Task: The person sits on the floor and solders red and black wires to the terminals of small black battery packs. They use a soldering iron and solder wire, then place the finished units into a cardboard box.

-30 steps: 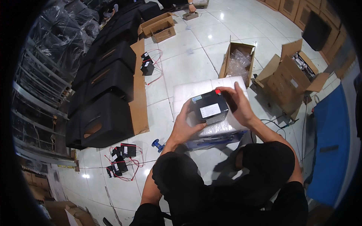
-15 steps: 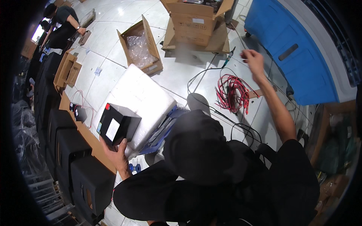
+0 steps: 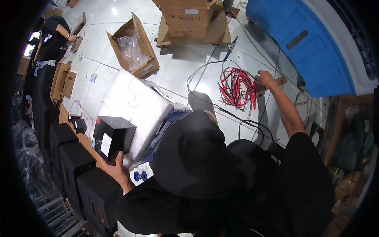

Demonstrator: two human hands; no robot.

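Nearby, the left hand [image 3: 117,170] grips a black box-shaped battery [image 3: 115,137] beside a white foam block [image 3: 132,98]; the right hand [image 3: 267,79], hold unclear, nears red-and-black wires [image 3: 236,89]; a far brown cardboard carton [image 3: 143,42] holds clear plastic [image 3: 129,48].

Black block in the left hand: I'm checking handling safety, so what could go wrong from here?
The black block might slip, as only the left hand holds it, by the white foam. Near the right hand, the red-and-black wires look tangled; pulling one could drag others.
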